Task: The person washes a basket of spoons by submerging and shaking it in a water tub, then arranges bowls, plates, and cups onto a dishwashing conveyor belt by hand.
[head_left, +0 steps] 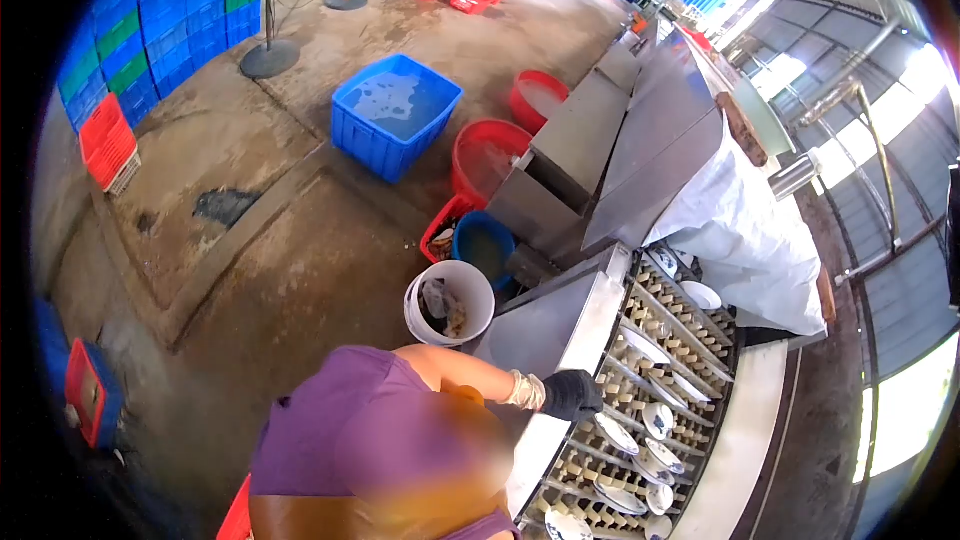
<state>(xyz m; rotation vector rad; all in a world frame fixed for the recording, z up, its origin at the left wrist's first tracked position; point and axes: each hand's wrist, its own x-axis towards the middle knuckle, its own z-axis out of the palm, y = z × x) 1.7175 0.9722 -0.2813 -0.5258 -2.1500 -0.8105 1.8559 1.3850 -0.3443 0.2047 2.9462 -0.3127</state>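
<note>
Over the near edge of the pegged conveyor [562, 485], the gloved left hand [572, 396] is narrow, fingers bunched; whether it grips anything, the view cannot tell. Just beside its fingertips leans a plate [616, 434], more plates [659, 421] beyond; a white bucket [413, 312] stands to its left.

Conveyor bed [640, 390]: rows of pale pegs [585, 465] between grey crossbars [625, 370], flanked by pale side rails [745, 430]. Just beside the dark gloved fingers [588, 398] lies a tilted white plate [616, 434]. Further dark-patterned white dishes [620, 498] occupy the nearer rows; beyond the fingers lie more plates [645, 344] and, farthest, a white dish [702, 295].
</note>
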